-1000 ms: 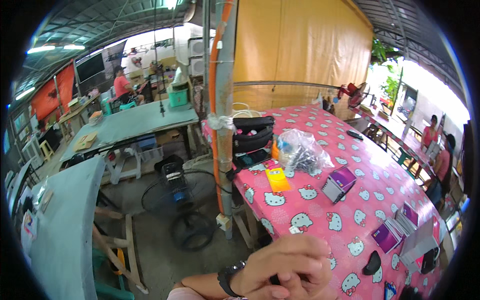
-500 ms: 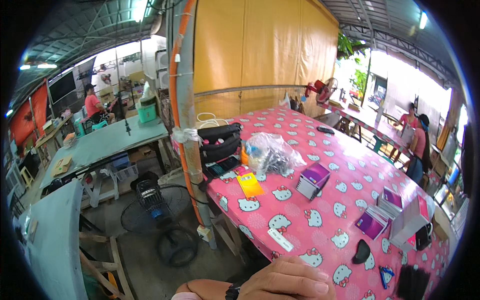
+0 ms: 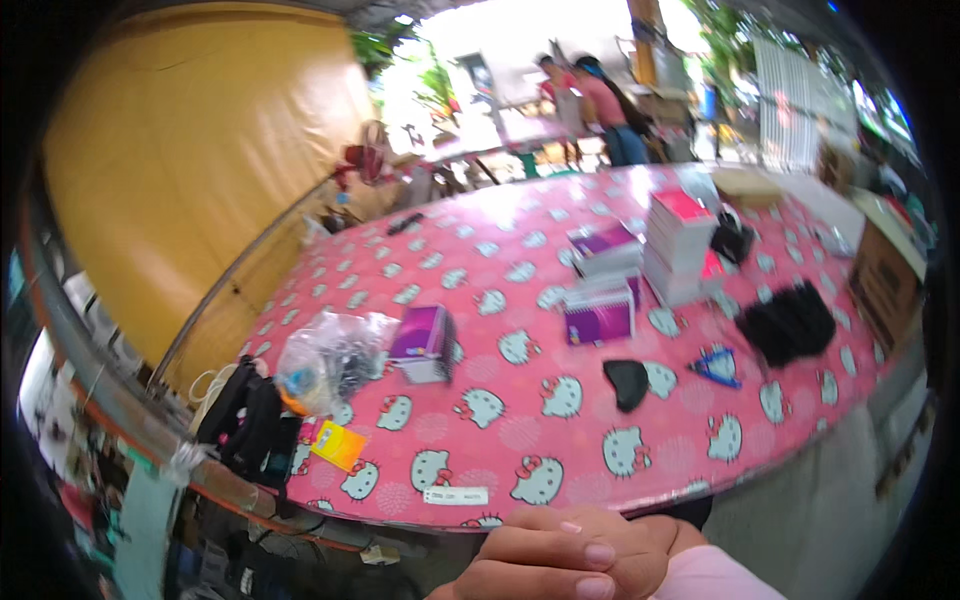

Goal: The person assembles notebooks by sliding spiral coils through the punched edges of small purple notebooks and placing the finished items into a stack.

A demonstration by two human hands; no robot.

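Note:
My left hand [image 3: 540, 557] and my right hand [image 3: 638, 548] are clasped together in front of the table's near edge, fingers folded over each other. No object shows in them; the space between the palms is hidden. Just beyond, a white label strip [image 3: 456, 496] lies on the pink cat-patterned tablecloth [image 3: 520, 430]. Farther right on the cloth are a black rounded pad [image 3: 627, 384], blue-handled snips [image 3: 716, 368] and a black cloth-like bundle [image 3: 788, 324]. A yellow packet [image 3: 338, 445] lies to the left.
Purple spiral notebooks [image 3: 600, 318] stand beside a tall stack of booklets [image 3: 677, 245]. Another notebook block [image 3: 421, 340] sits by a clear plastic bag [image 3: 330, 358] and a black bag [image 3: 243, 415]. A cardboard box [image 3: 885, 275] stands right; two people [image 3: 605, 105] work beyond.
The view has swung to the right, so the tabletop sits more centrally and the box on the right shows. My hands stay clasped; the right sleeve is now visible.

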